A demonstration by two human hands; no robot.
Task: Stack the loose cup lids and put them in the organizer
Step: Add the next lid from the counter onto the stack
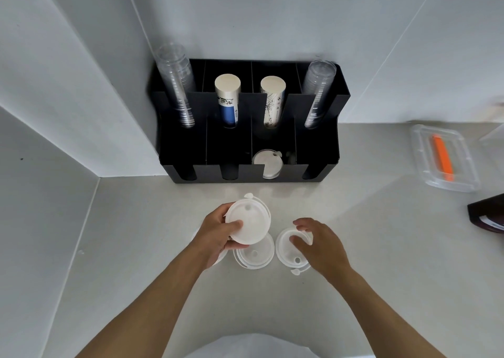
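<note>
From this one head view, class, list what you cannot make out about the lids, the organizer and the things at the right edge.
- Lids held in the left hand: count unclear; they overlap.
- Lid under the right hand: partly covered by the fingers.
- Lids in the organizer: its front wall hides how many.
- Dark object, right edge: cut off, unidentifiable.
- Orange item in the clear container: blurred.

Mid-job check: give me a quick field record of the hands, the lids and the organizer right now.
left hand: grips held lids above the counter
right hand: open, fingers on counter lid
middle lid: loose on the counter, between the hands
organizer: black, against the wall
front slots: stored lids in third from left; others look empty
back slots: clear cups at both ends, paper cups in the middle two
</note>
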